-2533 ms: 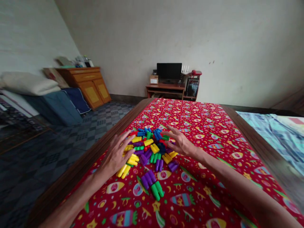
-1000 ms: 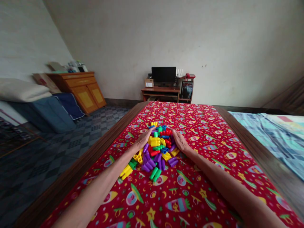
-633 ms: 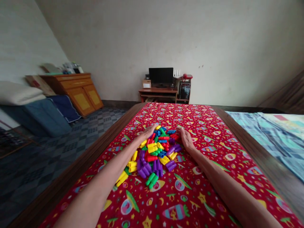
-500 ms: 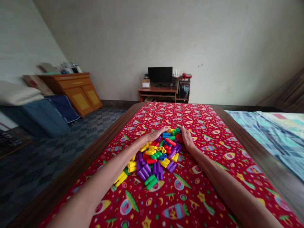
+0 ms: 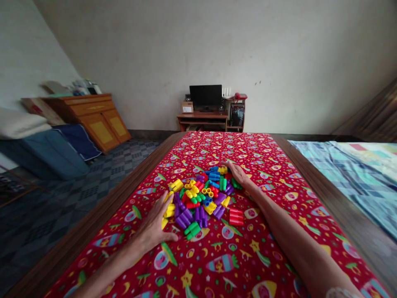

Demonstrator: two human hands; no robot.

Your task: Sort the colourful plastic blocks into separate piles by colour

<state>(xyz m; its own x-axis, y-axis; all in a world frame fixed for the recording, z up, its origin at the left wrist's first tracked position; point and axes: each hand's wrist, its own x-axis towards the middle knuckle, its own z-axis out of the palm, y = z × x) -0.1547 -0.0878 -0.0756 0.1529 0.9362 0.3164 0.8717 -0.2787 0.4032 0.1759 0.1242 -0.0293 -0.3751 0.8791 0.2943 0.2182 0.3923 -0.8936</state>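
Head cam: A person's bare hands flank a pile of plastic blocks (image 5: 211,207), yellow, purple, green, blue & red, mid-tbl on a red rocket-print tablecloth (image 5: 235,256). The L hand (image 5: 154,223) is open at the pile's near L edge, fingers extended beside yellow blocks (image 5: 169,210), thumb spread out over the cloth; contact w/ the blocks is hard to tell. The R hand (image 5: 238,174), also open, fingers straight & close together, sits at the far R edge, nr a yellow piece (image 5: 223,170). A red block (image 5: 236,217) lies apart, R of the pile; a green block (image 5: 192,230) marks its near edge, just beside purple blocks (image 5: 184,218). In bkgd: a black monitor (image 5: 205,96) on a brown desk (image 5: 203,116), w/ a wooden cabinet (image 5: 99,124) at L & a blue-green sheet (image 5: 325,165) at R.
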